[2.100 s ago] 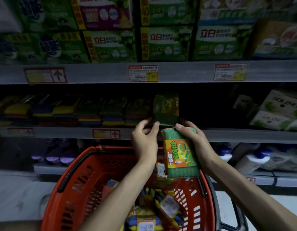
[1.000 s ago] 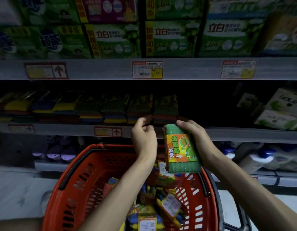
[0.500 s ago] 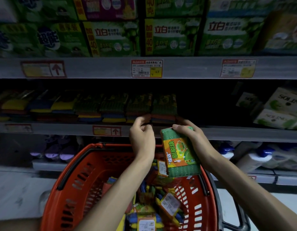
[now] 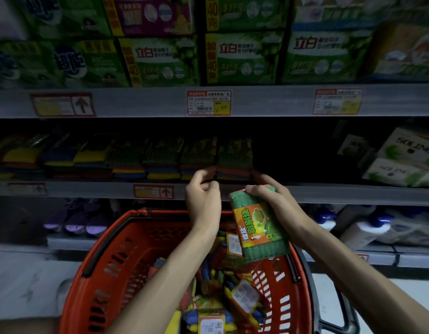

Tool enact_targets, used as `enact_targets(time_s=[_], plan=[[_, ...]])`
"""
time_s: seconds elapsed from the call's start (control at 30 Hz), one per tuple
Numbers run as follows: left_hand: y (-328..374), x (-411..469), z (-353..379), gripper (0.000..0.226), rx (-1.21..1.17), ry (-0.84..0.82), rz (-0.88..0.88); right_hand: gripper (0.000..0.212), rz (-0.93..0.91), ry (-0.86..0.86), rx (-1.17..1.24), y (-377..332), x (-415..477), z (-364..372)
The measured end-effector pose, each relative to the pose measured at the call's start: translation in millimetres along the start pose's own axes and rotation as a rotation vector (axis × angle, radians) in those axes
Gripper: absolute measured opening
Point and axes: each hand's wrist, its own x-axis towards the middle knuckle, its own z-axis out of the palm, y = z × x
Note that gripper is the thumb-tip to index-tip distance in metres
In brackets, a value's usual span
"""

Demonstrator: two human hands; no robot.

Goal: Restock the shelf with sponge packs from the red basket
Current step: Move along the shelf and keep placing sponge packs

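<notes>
My right hand (image 4: 277, 206) grips a green sponge pack (image 4: 260, 227) with an orange label, tilted above the far rim of the red basket (image 4: 126, 242). My left hand (image 4: 203, 201) sits at the middle shelf's front edge (image 4: 93, 189), fingers curled in front of the last stack in the row of sponge packs (image 4: 234, 155); I see nothing in it. The basket, below both forearms, holds several loose colourful sponge packs (image 4: 237, 297). Right of the shelved row is a dark gap (image 4: 295, 155).
Green detergent boxes (image 4: 242, 59) fill the top shelf above price tags (image 4: 208, 102). White packages (image 4: 406, 157) stand at the middle shelf's right end. Bottles (image 4: 360, 230) line the lower shelf behind the basket. The basket's black handle (image 4: 338, 317) hangs at its right side.
The pack my left hand held upright on the shelf now lies in the row. That hand has curled at the shelf edge. The right hand's pack has tilted slightly.
</notes>
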Motion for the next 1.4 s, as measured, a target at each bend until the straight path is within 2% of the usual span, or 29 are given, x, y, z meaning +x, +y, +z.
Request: enact_targets(time_s=[0.17,0.3,0.43,0.5,0.57,0.7,0.87,0.93,1.0,1.07,1.17,1.3,1.4], plan=[[7.1,-6.9,-7.5,0.032,-0.022,-0.015,0.006,0.043,-0.048,0.02,0.026,-1.4,-6.0,-3.5],[10.5,-29.0,-22.9,0.023,0.009,-0.164,0.043,0.055,-0.134,0.072,0.025,-0.9,-12.4,-7.2],[5.5,-44.5,-32.7,0.052,-0.039,-0.525,-0.098,0.063,-0.176,0.044,0.042,-0.6,-20.1,-10.4],[2.3,-45.3,-35.8,0.061,-0.098,-0.611,-0.171,0.061,-0.183,0.017,0.062,-1.0,-25.3,-10.8],[2.0,-47.2,-37.9,0.06,-0.113,-0.656,-0.165,0.056,-0.19,0.001,0.054,-0.7,-30.7,-10.7],[2.4,-50.9,-37.1,0.047,-0.194,-0.576,-0.167,0.048,-0.121,-0.011,0.175,0.0,-35.2,-13.2],[3.1,-48.1,-38.1,0.056,-0.257,-0.454,-0.214,0.066,-0.04,0.032,0.375,-4.1,-40.4,-27.6],[3.9,-48.2,-37.8,0.059,-0.265,-0.431,-0.209,0.058,-0.091,0.017,0.296,-0.3,-46.8,-33.2],[7.6,-49.4,-36.7,0.06,-0.261,-0.41,-0.19,0.048,-0.139,-0.025,0.102,4.9,-53.7,-36.0],[11.9,-50.5,-34.9,0.058,-0.262,-0.39,-0.185,0.045,-0.136,-0.065,-0.013,8.3,-58.5,-36.0],[19.2,-52.5,-31.8,0.055,-0.273,-0.375,-0.183,0.06,-0.126,-0.12,0.009,11.5,-63.1,-35.4],[24.2,-53.4,-31.2,0.059,-0.231,-0.39,-0.162,0.064,-0.086,-0.103,0.089,11.9,-63.2,-41.2],[25.9,-49.8,-35.3,0.071,-0.14,-0.423,-0.126,0.064,-0.072,-0.08,0.05,10.5,-61.0,-48.4]])
